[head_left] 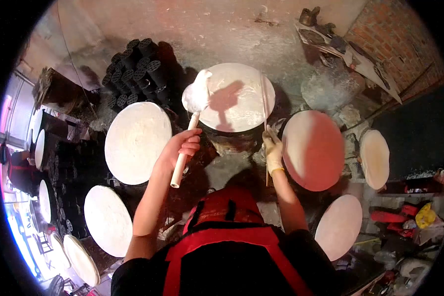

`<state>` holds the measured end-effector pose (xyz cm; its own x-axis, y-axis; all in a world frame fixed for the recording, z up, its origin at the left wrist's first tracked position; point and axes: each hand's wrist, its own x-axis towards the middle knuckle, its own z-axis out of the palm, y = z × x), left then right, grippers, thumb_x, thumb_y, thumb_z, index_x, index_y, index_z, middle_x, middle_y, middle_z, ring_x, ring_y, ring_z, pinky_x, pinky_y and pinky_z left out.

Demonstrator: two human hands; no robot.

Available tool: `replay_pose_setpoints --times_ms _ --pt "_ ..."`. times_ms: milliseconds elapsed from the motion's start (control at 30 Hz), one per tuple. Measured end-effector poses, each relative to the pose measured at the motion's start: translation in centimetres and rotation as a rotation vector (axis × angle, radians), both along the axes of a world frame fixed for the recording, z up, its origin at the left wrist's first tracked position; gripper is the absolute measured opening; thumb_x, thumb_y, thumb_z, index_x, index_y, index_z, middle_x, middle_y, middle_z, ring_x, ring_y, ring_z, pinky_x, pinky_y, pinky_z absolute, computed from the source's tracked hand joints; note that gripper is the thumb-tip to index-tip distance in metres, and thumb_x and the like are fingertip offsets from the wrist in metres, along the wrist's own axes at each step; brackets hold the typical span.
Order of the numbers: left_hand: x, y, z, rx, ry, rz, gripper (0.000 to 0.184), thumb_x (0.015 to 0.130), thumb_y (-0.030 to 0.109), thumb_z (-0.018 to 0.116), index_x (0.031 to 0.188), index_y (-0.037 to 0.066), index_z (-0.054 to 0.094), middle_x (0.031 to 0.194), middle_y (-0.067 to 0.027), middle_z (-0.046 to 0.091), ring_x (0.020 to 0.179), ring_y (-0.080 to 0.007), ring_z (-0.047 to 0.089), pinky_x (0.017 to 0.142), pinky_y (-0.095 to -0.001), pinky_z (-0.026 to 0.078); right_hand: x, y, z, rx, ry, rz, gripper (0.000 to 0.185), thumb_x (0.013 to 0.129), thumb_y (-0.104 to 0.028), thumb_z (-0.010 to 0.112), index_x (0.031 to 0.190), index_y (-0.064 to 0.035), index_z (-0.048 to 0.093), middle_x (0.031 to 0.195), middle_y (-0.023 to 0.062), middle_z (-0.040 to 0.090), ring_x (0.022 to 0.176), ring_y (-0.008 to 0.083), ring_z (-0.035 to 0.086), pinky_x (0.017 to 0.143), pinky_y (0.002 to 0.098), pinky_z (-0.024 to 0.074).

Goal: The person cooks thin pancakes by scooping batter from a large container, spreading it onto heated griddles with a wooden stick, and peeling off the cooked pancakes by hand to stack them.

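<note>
- While the left hand (183, 145) wraps its fingers around a pale handle (180, 171), the lumpy white head (198, 93) at its upper end hangs over the left edge of the central white disc (249, 116); whether the two touch, I cannot tell.
- The right hand (273, 147), in an off-white glove (275, 159), curls its fingers around a thin stick (264, 101), which reaches up across the disc's right side.
- The central disc lies on a dark round stand (234, 143), below the wall.
- Beyond the disc's left edge, black honeycomb briquettes (138, 76) form a pile.
- A left disc (138, 143) stands near the left hand; a right disc (313, 150), partly tinted red, is just beside the gloved one.
</note>
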<state>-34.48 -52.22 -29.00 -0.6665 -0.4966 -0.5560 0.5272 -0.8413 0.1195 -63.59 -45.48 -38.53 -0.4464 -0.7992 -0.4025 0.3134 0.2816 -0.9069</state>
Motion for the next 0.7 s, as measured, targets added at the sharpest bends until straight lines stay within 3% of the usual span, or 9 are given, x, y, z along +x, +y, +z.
replay_pose_setpoints --times_ms 33,100,200,300,400,433,567,633,700 --pt "0.8 0.8 0.4 -0.025 -0.051 -0.013 0.005 0.092 0.006 0.045 0.091 0.002 0.043 0.063 0.0023 0.036 0.044 -0.0029 0.030 0.030 -0.0133 0.023 0.2 0.0 -5.1 -0.210 0.343 0.140 0.031 0.087 -0.001 0.051 0.116 -0.0082 0.060 0.081 -0.0021 0.059 0.056 0.0076 0.048 0.049 0.0216 0.0392" --pt "2.0 2.1 0.5 -0.042 -0.242 -0.004 0.005 0.091 0.006 0.046 0.089 0.002 0.042 0.064 0.0019 0.037 0.044 -0.0029 0.031 0.030 -0.0136 0.022 4.5 3.3 -5.1 -0.103 0.463 0.310 0.041 0.084 0.004 0.054 0.124 -0.0084 0.056 0.097 -0.0018 0.061 0.078 0.0057 0.051 0.067 0.0214 0.0427" --pt "4.4 5.1 -1.7 -0.034 -0.355 -0.003 0.010 0.089 0.007 0.048 0.083 0.005 0.041 0.064 0.0008 0.039 0.047 -0.0032 0.033 0.031 -0.0142 0.023 7.8 4.6 -5.6 -0.286 0.799 0.570 0.038 0.084 0.003 0.056 0.121 -0.0075 0.058 0.104 0.0008 0.062 0.081 0.0061 0.051 0.070 0.0205 0.0431" --pt "6.5 9.1 -3.1 -0.086 -0.452 0.026 0.009 0.090 0.008 0.047 0.084 0.006 0.040 0.065 0.0021 0.039 0.049 -0.0034 0.034 0.034 -0.0149 0.026 5.6 0.4 -7.7 -0.103 0.481 0.349 0.025 0.085 -0.014 0.062 0.108 -0.0035 0.063 0.102 0.0017 0.064 0.078 0.0112 0.057 0.067 0.0213 0.0435" --pt "7.6 11.7 -3.6 -0.091 -0.480 0.087 0.007 0.090 0.008 0.046 0.085 0.008 0.041 0.065 0.0020 0.038 0.049 -0.0035 0.035 0.037 -0.0151 0.027 6.8 -1.1 -6.7 -0.159 0.704 0.189 0.023 0.087 -0.016 0.060 0.107 -0.0047 0.064 0.096 0.0015 0.065 0.071 0.0093 0.055 0.063 0.0201 0.0436" --pt "8.1 12.1 -4.5 -0.092 -0.417 0.079 0.007 0.091 0.007 0.047 0.086 0.008 0.041 0.065 0.0016 0.038 0.049 -0.0036 0.035 0.037 -0.0150 0.027 8.2 -0.1 -7.4 -0.037 0.513 0.256 0.025 0.088 -0.016 0.059 0.109 -0.0045 0.063 0.096 0.0024 0.066 0.076 0.0098 0.057 0.066 0.0215 0.0454" --pt "8.2 12.6 -5.7 0.010 -0.327 0.070 0.009 0.090 0.006 0.049 0.084 0.006 0.042 0.065 0.0010 0.039 0.049 -0.0038 0.034 0.036 -0.0144 0.026 10.8 6.3 -6.9 -0.175 0.866 0.611 0.058 0.085 -0.027 0.060 0.137 -0.0208 0.037 0.099 0.0200 0.064 0.071 0.0279 0.065 0.062 0.0374 0.0521" --pt "8.4 12.8 -6.7 0.050 -0.215 0.057 0.010 0.090 0.006 0.050 0.082 0.006 0.043 0.065 0.0009 0.040 0.049 -0.0034 0.035 0.035 -0.0136 0.025 9.5 7.5 -2.9 0.065 0.816 0.546 0.066 0.077 -0.022 0.067 0.136 -0.0186 0.039 0.101 0.0221 0.062 0.082 0.0368 0.063 0.076 0.0432 0.0502" --pt "8.0 12.6 -6.5 0.168 -0.126 0.033 0.009 0.090 0.007 0.050 0.084 0.004 0.044 0.065 0.0005 0.041 0.048 -0.0032 0.035 0.034 -0.0140 0.026 5.8 7.7 -3.9 -0.025 1.121 0.292 0.052 0.076 -0.024 0.068 0.121 -0.0082 0.048 0.084 0.0196 0.063 0.078 0.0366 0.063 0.072 0.0437 0.0502"
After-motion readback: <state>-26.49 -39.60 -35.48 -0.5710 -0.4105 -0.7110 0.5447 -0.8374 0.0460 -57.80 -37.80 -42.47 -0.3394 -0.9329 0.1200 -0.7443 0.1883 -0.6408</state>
